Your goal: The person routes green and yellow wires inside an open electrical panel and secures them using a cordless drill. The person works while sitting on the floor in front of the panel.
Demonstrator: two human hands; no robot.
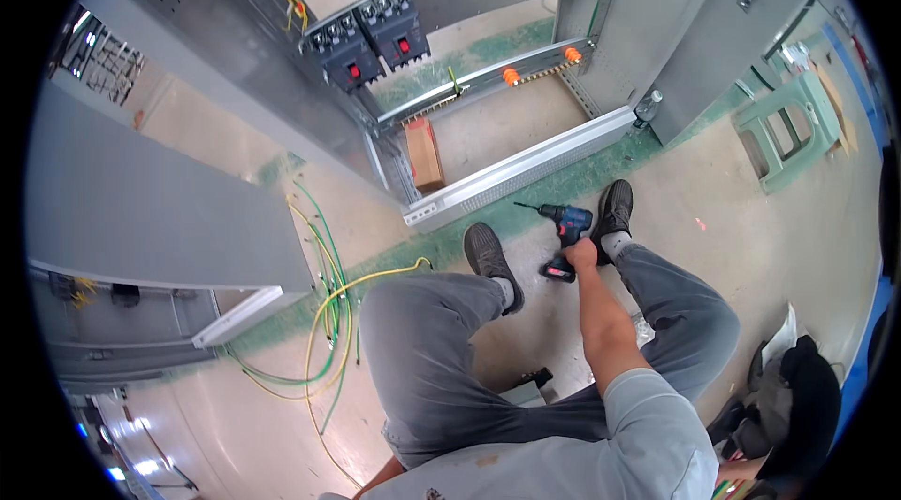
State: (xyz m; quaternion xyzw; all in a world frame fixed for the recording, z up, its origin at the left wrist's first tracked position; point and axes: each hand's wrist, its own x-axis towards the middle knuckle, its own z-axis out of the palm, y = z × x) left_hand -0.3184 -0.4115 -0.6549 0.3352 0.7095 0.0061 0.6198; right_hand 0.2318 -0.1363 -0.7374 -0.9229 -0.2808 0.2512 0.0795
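My right hand [582,254] is closed round the handle of a blue and black cordless drill [571,217], between its body and its battery. The drill is low over the floor between my shoes, with its long thin bit pointing left. Of my left arm only a bit of forearm [381,476] shows at the lower edge; the hand itself is out of view. Ahead of my feet stands an open grey metal cabinet frame [526,176]. Two dark circuit breakers [392,30] with red switches are mounted on it, and orange insulators [511,76] sit on a crossbar.
Green and yellow wires [335,312] lie looped on the floor at my left. A brown cardboard box [423,154] and a plastic bottle [648,108] are by the cabinet base. Farther right stands a green plastic stool [788,132]. Dark clothing [798,406] is heaped at the lower right.
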